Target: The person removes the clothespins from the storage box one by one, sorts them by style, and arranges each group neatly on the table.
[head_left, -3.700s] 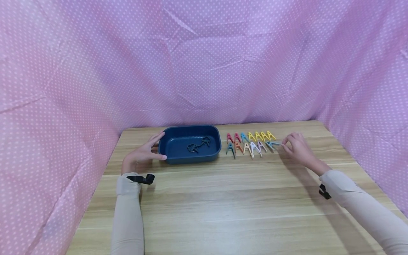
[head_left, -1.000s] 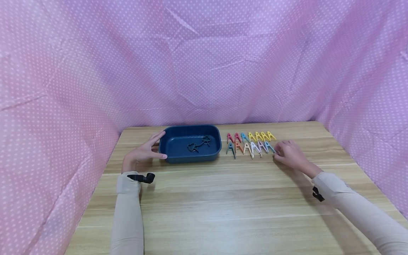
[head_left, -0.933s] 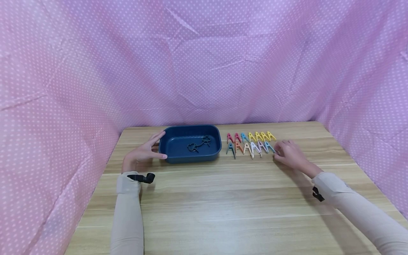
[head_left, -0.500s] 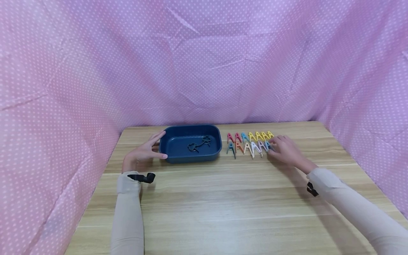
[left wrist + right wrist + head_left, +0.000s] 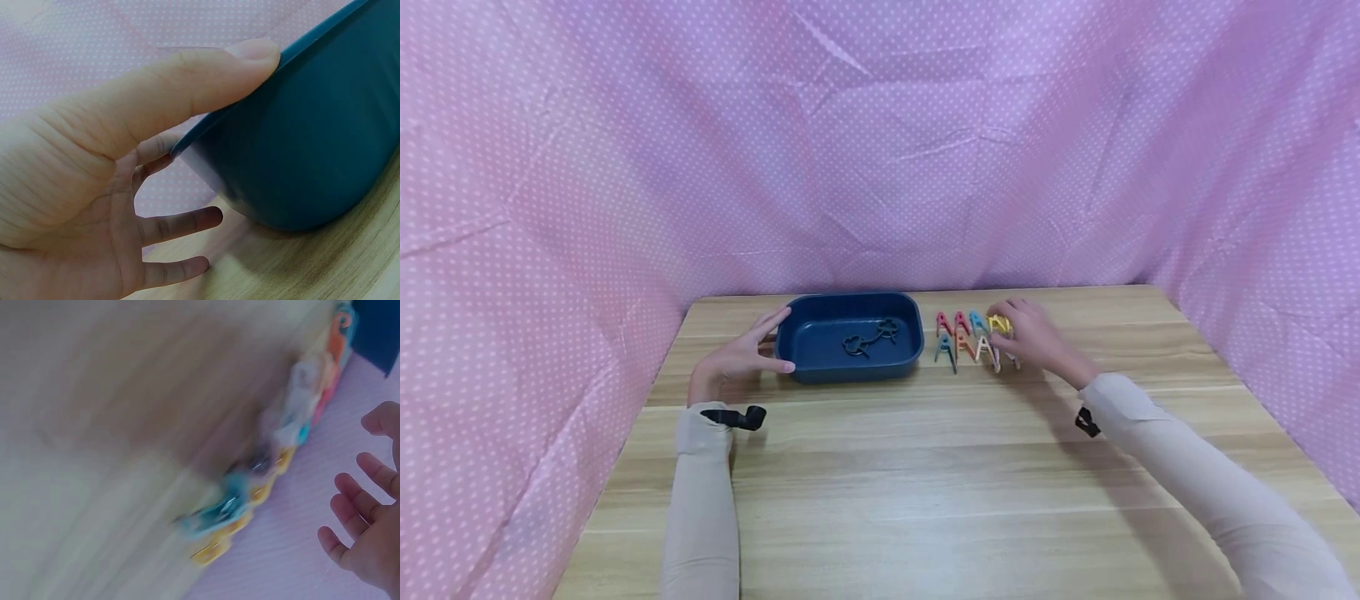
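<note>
My left hand (image 5: 736, 360) rests at the left end of a dark blue tub (image 5: 857, 372), its thumb on the rim and its fingers spread straight, as the left wrist view shows. Over the right part of two rows of plastic clothespins hovers my right hand (image 5: 1036, 340), hiding several of them. The right wrist view shows that hand (image 5: 369, 528) with loose, spread fingers and nothing in them. Still visible are red (image 5: 962, 322), yellow (image 5: 1000, 323), dark teal (image 5: 945, 348), orange (image 5: 962, 343) and cream clothespins (image 5: 984, 348). The right wrist view is blurred.
Inside the tub are two dark, cloud-shaped outlines (image 5: 856, 344) joined by a thin strip. The wooden table (image 5: 880, 483) ends at the back against a pink dotted cloth (image 5: 880, 167). The clothespins stand close to the tub's right end.
Earlier my right hand put a light blue clothespin at the right end of the front row and let go. Since then it has moved left over the rows. My left hand stays at the tub.
</note>
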The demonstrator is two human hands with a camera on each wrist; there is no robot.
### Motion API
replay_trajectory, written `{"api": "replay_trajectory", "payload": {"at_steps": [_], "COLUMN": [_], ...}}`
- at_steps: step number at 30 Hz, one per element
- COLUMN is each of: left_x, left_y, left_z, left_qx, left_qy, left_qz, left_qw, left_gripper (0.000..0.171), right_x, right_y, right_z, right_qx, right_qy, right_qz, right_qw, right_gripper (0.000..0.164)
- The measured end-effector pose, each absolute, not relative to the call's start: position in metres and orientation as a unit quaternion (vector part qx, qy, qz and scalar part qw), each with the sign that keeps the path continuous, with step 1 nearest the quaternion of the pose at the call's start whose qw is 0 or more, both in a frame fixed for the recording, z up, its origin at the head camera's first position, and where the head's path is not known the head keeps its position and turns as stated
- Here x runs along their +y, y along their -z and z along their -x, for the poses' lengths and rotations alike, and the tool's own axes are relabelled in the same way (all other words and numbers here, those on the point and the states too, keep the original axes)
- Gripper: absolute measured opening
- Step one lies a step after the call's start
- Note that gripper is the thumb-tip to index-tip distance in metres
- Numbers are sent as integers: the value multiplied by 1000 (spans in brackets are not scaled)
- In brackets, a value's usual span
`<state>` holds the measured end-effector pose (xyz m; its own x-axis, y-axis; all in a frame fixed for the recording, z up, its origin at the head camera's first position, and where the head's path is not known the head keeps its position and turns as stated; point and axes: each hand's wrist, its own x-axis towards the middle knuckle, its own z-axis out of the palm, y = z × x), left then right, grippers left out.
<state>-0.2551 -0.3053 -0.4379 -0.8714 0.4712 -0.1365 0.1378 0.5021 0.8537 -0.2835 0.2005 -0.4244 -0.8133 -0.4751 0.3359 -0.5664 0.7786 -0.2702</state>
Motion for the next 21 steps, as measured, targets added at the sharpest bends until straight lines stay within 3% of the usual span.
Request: {"api": "replay_trajectory", "payload": {"at_steps": [21], "left_x": [-306], "left_y": [437], "left_z": [254], "left_qx": [849], "left_qy": [-465], "left_qz": [-181], "left_qw": [173], "left_gripper": [101], "right_x": [81], "right_y": [410], "right_z": [295], "right_qx": [-917], "right_qy": [-174], "right_qz": [-341], "right_qw": [110], "right_gripper": [27]}}
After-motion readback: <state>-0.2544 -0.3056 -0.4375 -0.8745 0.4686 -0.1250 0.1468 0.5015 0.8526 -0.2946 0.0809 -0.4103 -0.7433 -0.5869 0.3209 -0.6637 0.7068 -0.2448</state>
